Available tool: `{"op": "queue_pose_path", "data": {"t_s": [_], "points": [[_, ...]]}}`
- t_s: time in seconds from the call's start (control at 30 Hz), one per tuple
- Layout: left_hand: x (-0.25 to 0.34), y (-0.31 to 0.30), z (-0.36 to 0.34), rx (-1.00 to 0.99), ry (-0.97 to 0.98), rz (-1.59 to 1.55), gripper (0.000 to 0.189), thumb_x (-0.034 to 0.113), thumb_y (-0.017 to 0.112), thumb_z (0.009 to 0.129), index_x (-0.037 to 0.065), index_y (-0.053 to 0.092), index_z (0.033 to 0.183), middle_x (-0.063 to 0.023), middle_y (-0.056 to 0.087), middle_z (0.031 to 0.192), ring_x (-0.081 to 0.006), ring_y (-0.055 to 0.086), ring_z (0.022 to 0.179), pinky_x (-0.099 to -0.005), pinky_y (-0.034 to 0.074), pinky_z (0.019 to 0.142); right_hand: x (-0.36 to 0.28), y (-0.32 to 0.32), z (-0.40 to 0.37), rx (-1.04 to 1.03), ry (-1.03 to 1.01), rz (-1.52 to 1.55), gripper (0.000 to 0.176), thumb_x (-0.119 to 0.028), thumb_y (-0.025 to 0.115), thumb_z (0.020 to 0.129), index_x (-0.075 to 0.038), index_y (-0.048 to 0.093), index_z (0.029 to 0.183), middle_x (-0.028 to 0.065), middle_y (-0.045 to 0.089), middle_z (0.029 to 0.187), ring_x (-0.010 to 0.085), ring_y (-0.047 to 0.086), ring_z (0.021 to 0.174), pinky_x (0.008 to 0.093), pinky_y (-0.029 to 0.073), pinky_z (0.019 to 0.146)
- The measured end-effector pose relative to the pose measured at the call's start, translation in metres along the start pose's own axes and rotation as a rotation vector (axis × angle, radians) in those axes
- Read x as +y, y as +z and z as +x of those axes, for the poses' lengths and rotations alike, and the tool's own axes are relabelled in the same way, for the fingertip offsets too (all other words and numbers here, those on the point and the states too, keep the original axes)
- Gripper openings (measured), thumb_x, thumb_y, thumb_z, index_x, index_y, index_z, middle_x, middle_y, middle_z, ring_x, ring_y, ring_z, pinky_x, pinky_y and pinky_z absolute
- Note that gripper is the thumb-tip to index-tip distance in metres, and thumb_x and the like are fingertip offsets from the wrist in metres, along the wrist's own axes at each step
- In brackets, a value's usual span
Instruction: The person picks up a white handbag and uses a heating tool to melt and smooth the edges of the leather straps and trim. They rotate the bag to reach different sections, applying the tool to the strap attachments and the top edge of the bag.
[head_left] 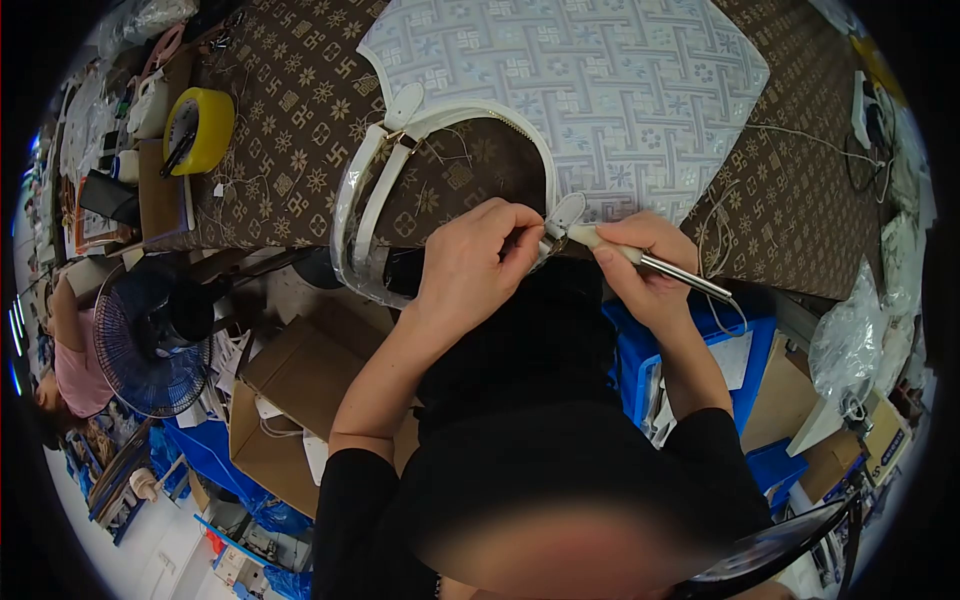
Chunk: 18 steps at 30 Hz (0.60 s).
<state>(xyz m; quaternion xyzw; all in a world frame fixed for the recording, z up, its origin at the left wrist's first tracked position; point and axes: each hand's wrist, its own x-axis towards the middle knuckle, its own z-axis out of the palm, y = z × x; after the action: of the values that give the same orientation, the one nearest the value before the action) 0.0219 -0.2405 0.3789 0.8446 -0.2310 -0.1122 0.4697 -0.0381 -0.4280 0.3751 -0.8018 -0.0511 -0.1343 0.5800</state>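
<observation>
A white handbag strap point(540, 140) curves in a loop over the table edge in front of me, with gold-toned metal fittings and stitched end tabs. Clear plastic film point(345, 215) wraps part of it on the left side. My left hand point(470, 262) pinches the strap's right end just below a tab point(567, 210); its fingertips cover the spot held. In my right hand point(650, 270) is a pen-shaped tool point(685, 275) with a pale front part and a silver shaft. The tool's front end meets the metal fitting beside my left fingertips.
A pale patterned sheet point(600, 90) lies on the brown patterned tablecloth point(290, 100). Yellow tape point(215, 130) stands at the left. Below are a fan point(155, 335), a cardboard box point(300, 370) and a blue crate point(755, 345). A person in pink point(80, 365) is at far left.
</observation>
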Motion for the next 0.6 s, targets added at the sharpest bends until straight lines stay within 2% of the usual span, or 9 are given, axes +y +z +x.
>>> {"op": "queue_pose_path", "data": {"t_s": [0.6], "points": [[0.0007, 0.0012, -0.001, 0.03, 0.016, 0.054, 0.005, 0.01, 0.062, 0.077, 0.007, 0.059, 0.079, -0.0038, 0.057, 0.071, -0.0207, 0.058, 0.059, -0.0294, 0.044, 0.05, -0.0012, 0.006, 0.0071, -0.019, -0.01, -0.126, 0.013, -0.003, 0.068, 0.069, -0.004, 0.064, 0.081, 0.007, 0.063, 0.067, 0.0176, 0.059, 0.056, 0.0259, 0.044, 0.051]]}}
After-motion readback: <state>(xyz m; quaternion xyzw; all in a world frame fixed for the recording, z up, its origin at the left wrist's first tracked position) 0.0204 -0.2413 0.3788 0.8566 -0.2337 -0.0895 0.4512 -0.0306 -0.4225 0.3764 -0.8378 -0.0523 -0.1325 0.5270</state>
